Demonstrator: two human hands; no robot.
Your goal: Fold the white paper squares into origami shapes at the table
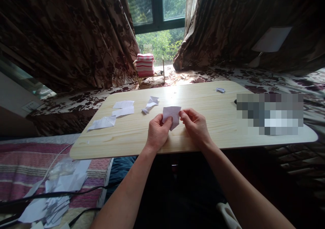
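Observation:
A small folded white paper point(172, 113) is held up over the near middle of the wooden table point(132, 139). My left hand point(159, 129) pinches its left side, thumb across the front. At its upper right edge, my right hand point(194, 122) grips the paper between thumb and fingers. The paper's lower end narrows to a point. Just beyond, to the left, lie a folded paper piece point(152, 101) and a small twisted one point(145, 111). Flat and creased paper sheets point(123, 108) rest on the table's left part, with another creased sheet point(103, 122) nearer me.
A small folded paper point(220, 90) lies at the back right. Pixelated items cover the table's right end. Beyond the table are a rack with striped cloths point(145, 65) and a lamp point(272, 39). Loose papers point(59, 195) and dark cables lie on the bedding at lower left.

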